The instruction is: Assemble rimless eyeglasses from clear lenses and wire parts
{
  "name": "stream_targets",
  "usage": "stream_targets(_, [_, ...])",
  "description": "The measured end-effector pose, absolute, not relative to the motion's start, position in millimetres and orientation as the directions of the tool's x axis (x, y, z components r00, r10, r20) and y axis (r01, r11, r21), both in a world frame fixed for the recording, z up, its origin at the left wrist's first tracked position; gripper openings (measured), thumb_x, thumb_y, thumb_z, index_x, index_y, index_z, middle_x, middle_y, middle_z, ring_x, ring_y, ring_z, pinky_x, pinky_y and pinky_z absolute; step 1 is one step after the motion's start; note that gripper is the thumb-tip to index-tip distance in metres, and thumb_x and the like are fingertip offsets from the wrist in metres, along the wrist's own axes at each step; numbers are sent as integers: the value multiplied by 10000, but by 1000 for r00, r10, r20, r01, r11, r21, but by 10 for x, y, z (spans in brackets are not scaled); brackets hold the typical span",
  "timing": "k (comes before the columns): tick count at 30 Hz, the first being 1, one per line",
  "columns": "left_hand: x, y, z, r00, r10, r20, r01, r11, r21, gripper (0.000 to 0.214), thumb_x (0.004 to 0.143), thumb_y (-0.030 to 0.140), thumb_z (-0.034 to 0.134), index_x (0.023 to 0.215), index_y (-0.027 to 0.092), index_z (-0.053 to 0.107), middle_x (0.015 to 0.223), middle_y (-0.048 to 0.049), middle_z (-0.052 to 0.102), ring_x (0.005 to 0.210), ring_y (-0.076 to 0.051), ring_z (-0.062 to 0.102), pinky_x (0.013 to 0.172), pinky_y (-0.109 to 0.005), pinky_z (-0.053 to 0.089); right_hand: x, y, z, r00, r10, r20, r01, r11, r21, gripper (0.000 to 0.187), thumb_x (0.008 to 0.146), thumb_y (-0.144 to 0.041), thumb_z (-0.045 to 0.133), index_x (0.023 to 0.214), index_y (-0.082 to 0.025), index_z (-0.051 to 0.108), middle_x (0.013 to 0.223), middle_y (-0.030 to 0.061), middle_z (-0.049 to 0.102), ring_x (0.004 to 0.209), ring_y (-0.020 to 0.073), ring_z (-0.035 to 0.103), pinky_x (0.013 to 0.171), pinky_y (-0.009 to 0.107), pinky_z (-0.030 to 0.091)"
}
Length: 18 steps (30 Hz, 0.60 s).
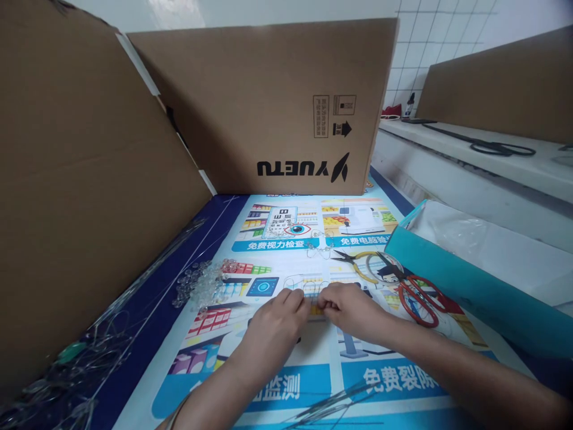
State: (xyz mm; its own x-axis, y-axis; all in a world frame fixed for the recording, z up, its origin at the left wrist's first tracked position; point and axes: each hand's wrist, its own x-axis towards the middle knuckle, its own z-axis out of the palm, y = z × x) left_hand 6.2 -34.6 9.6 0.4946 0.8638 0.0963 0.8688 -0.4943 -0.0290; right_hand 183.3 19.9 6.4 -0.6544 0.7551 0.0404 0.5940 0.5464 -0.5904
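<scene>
My left hand (280,319) and my right hand (351,307) meet fingertip to fingertip over a printed poster (313,382) that covers the table. Both are closed in a pinch on something small between them, too small to name. A heap of clear beads (203,280) lies to the left of my left hand. Pliers with yellow handles (358,263) and red-handled scissors (418,298) lie just beyond and to the right of my right hand.
Cardboard sheets stand at the left (85,179) and at the back (277,107). A teal box with a plastic liner (470,280) sits at the right. Thin wires (80,364) lie tangled at the near left, more wire (322,409) at the near edge.
</scene>
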Motion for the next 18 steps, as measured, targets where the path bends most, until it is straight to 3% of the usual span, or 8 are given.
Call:
stream_targets(3, [38,-333,53,466,872,149,879,-476,33,288,754,17,490,965,199,563,947,-65,572,872,-227,518,689,-326,467,1825,186,18,-621,781,68,577,514,-635,149,659,-58,493,664,-176,585,672,-21,583,637,101,502,575,196,330])
stream_targets(6, [6,-297,-10,400,891,213,883,-437,170,258,778,17,443,915,192,576,943,-57,582,872,-211,527,691,-304,452,1813,182,-59,-550,833,65,554,422,-717,131,649,-76,516,667,-185,588,636,-37,567,586,91,489,541,196,332])
stream_targets(12, [-8,-197,-91,175,947,271,718,-311,623,213,784,58,453,815,192,615,837,-33,610,806,-168,559,705,-263,429,1772,186,-234,-469,882,-45,276,97,-956,52,685,-152,547,716,-181,576,579,-41,522,534,98,485,497,208,370])
stream_targets(18, [32,-145,-93,-34,998,60,444,-39,895,78,725,154,573,746,186,640,769,-18,628,743,-163,561,671,-257,418,1711,131,-233,-451,885,-116,-12,-136,-991,114,675,-234,627,735,-164,560,652,-24,549,541,97,511,551,258,446])
